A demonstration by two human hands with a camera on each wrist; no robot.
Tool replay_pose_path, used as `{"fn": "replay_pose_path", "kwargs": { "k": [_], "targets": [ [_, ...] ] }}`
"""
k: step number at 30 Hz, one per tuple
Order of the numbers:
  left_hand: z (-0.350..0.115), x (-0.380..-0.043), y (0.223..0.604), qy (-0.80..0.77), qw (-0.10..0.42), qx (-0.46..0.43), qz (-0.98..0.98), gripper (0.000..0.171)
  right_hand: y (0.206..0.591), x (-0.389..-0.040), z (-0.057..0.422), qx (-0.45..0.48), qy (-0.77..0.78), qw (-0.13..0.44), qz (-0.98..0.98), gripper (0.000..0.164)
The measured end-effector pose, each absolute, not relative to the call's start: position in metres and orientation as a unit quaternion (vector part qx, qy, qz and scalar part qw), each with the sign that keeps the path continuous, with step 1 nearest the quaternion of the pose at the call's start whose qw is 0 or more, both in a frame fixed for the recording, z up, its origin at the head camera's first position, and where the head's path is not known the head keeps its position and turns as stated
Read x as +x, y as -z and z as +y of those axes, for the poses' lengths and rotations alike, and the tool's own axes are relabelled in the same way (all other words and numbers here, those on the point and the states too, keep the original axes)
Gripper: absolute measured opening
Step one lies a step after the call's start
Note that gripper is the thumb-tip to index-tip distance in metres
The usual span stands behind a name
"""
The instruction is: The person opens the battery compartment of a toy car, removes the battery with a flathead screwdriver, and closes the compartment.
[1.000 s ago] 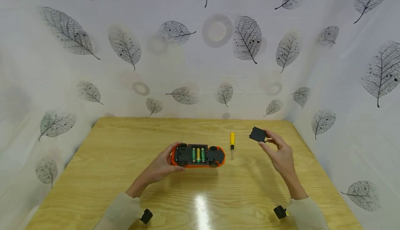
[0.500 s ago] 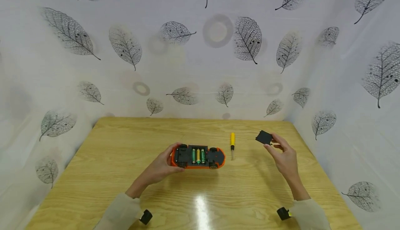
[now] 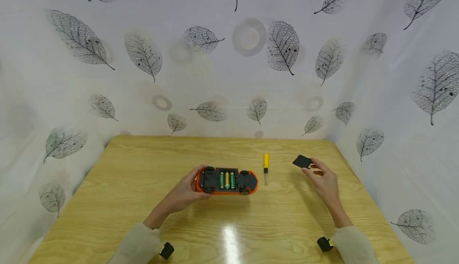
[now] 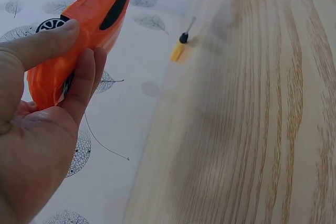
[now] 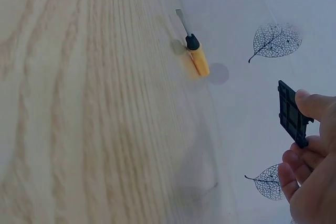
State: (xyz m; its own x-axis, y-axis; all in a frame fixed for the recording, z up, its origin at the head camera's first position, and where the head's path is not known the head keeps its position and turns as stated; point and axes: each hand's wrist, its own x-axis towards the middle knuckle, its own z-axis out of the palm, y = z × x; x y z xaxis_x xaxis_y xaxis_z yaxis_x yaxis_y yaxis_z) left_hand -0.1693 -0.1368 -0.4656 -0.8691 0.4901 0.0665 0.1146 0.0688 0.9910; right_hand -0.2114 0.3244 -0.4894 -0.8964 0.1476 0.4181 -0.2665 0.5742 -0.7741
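My left hand grips the rear or front end of an orange toy car, held underside up above the table. Three batteries, green and gold, lie side by side in its uncovered compartment. In the left wrist view, the thumb and fingers wrap around the end of the orange body. Off to the right, my right hand pinches a black battery cover by its edge, raised over the table. The right wrist view shows the ribbed face of this cover beside the thumb.
A screwdriver with a yellow handle lies on the wooden table, between the car and the right hand, its tip toward the near side. A white cloth printed with leaves hangs behind the table and along its sides.
My right hand moved a little to the right with the battery cover, which now appears tilted flatter and lower. The left hand and the toy car stay nearly still.
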Motion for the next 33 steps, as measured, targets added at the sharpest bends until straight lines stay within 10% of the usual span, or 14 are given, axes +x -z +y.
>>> {"fn": "replay_pose_path", "kwargs": {
  "k": [33],
  "targets": [
    [-0.138, -0.168, 0.467, -0.654, 0.147, 0.219, 0.709, 0.089, 0.508, -0.247, 0.328, -0.021, -0.404, 0.137, -0.904, 0.061]
  ]
}}
